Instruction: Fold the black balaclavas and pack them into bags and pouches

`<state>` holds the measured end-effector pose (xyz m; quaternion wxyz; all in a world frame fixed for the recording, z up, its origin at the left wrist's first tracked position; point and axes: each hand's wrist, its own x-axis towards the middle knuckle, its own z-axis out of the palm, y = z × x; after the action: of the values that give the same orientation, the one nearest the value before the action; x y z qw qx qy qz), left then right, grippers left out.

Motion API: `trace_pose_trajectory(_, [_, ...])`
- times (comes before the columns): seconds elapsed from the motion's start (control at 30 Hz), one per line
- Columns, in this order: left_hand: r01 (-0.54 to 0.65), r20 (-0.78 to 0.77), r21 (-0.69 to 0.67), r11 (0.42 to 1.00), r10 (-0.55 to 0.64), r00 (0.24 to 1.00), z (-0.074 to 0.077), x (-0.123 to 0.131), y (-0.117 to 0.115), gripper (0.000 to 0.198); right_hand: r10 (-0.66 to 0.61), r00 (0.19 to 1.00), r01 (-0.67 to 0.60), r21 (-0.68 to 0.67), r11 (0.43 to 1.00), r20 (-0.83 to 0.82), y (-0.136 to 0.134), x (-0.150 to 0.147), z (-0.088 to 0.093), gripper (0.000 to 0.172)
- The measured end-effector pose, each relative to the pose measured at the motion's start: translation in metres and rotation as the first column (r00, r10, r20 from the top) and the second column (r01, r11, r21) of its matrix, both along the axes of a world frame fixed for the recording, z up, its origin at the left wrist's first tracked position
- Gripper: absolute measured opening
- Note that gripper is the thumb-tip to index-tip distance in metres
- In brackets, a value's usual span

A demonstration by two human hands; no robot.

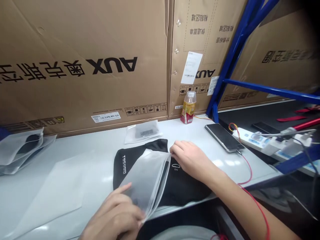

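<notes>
My left hand (116, 215) grips the lower edge of a small stack of frosted plastic bags (147, 175), its index finger stretched along the top one. The fingers of my right hand (191, 158) pinch the upper corner of the same stack. Between my hands the layered edges fan slightly apart. Beneath the bags a black fabric item (187, 191) lies flat, with white lettering at its left and a small white print near my right wrist. Part of it is hidden by the bags and my right hand.
Single frosted bags lie on the white table (100, 160), with filled bags (21, 146) at left and another filled bag (143, 131) behind. A drink bottle (188, 108), a cabled phone (223, 137) and a power strip (260, 143) stand right. Large cartons (82, 40) and a blue frame (231, 53) border the back.
</notes>
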<state>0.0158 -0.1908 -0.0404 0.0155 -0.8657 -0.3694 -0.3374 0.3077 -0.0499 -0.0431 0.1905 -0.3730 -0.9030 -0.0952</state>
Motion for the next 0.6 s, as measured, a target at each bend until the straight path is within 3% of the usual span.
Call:
trace_pose_trajectory(0.03, [-0.022,-0.037,-0.03,0.999,0.021,0.999,0.002,0.004,0.003,0.012,0.004,1.0,-0.004,-0.047,0.999,-0.014,-0.009,0.0,0.003,0.012])
trace_pose_trajectory(0.07, [-0.071,-0.084,-0.044,0.997,0.067,0.994,0.004,0.007,0.006,0.017,0.012,1.0,-0.015,-0.106,0.994,-0.029,-0.02,-0.001,0.006,0.009])
trace_pose_trajectory(0.17, [-0.213,-0.266,-0.066,0.975,0.188,0.945,0.001,0.011,0.011,0.082,0.045,0.99,-0.093,-0.373,0.923,-0.136,-0.051,-0.008,0.013,0.011])
trace_pose_trajectory(0.23, [-0.245,-0.338,-0.077,0.967,0.206,0.918,-0.005,0.013,0.012,0.103,-0.002,0.975,-0.103,-0.457,0.883,-0.224,-0.066,-0.016,0.014,0.01])
trace_pose_trajectory(0.3, [-0.217,-0.349,-0.084,0.973,0.175,0.921,-0.01,0.016,0.012,0.111,-0.091,0.946,-0.083,-0.504,0.86,-0.311,-0.073,-0.023,0.013,0.013])
trace_pose_trajectory(0.37, [-0.18,-0.327,-0.078,0.981,0.145,0.934,-0.011,0.019,0.012,0.106,-0.173,0.917,-0.062,-0.555,0.829,-0.36,-0.075,-0.03,0.012,0.018])
trace_pose_trajectory(0.47, [-0.149,-0.278,-0.019,0.989,0.138,0.951,-0.009,0.021,0.011,0.074,-0.212,0.891,-0.085,-0.606,0.791,-0.401,-0.073,-0.035,0.014,0.025])
trace_pose_trajectory(0.53, [-0.142,-0.264,0.032,0.989,0.145,0.953,-0.005,0.021,0.011,0.064,-0.197,0.844,-0.189,-0.621,0.76,-0.499,-0.07,-0.037,0.016,0.028])
trace_pose_trajectory(0.6, [-0.142,-0.279,0.062,0.988,0.154,0.948,-0.002,0.019,0.011,0.062,-0.204,0.742,-0.352,-0.63,0.692,-0.639,-0.069,-0.038,0.017,0.035])
